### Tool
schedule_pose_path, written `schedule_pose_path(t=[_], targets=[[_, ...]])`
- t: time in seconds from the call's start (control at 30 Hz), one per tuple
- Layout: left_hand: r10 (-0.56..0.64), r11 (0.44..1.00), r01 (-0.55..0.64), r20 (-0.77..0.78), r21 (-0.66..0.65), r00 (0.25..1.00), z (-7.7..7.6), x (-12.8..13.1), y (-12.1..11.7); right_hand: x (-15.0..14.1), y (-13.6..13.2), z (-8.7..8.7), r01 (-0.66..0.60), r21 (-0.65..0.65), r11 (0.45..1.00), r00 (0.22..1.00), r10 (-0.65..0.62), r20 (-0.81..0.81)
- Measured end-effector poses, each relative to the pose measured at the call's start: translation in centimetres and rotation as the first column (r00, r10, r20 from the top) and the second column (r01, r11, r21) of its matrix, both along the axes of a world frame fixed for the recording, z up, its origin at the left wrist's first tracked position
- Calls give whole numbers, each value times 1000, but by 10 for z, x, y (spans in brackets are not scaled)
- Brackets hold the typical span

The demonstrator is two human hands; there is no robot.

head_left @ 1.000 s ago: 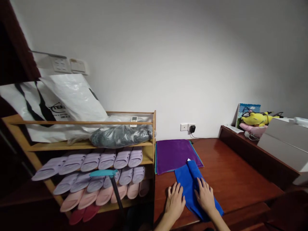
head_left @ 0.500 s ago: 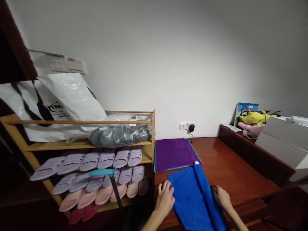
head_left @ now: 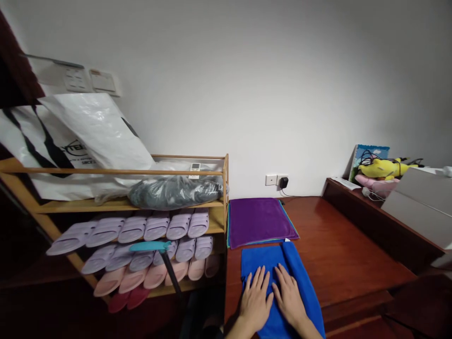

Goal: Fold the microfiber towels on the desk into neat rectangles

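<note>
A blue cloth (head_left: 257,258) lies on the reddish-brown wooden surface (head_left: 339,249), its right side folded over in a long strip with a small white tag at the far end. My left hand (head_left: 254,299) rests flat on the cloth's left part, fingers spread. Beside it, my right hand (head_left: 288,297) presses flat too, close to the folded strip, with its fingers slightly apart. Neither hand grips anything. Just beyond the blue cloth, a purple cloth (head_left: 261,221) tops a flat stack whose blue and green edges peek out.
On the left, a wooden shoe rack (head_left: 222,216) holds lilac and pink slippers, a white bag (head_left: 99,136) and a plastic-wrapped dark bundle (head_left: 176,190). A black plug (head_left: 283,182) sits in the wall socket. A yellow plush toy (head_left: 383,168) and white boxes (head_left: 420,202) stand right.
Both hands have moved inward from the cloth's two sides and now lie flat on top. My fingers were curled before and are now stretched out. The view has shifted slightly.
</note>
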State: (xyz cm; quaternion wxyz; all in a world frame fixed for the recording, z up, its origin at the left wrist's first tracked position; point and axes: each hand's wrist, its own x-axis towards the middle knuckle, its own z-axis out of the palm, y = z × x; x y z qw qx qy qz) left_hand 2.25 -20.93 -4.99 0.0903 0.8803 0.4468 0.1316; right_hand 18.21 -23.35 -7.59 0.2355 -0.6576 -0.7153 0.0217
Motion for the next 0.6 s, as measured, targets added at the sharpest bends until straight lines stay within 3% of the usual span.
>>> schedule_pose_path(t=[0.2, 0.37, 0.5, 0.6], targets=[[8, 998, -3, 70, -61, 998, 8, -6, -1, 98, -7, 6, 49, -76, 996, 983, -34, 180], [-11, 998, 15, 60, -61, 998, 11, -4, -1, 183, -19, 14, 76, -192, 978, 978, -35, 205], [-8, 999, 10, 48, -39, 999, 11, -6, -1, 236, -25, 6, 241, -261, 935, 959, -189, 210], [-7, 1000, 8, 47, -19, 999, 11, -8, -6, 259, -24, -2, 420, -292, 859, 899, -351, 263]])
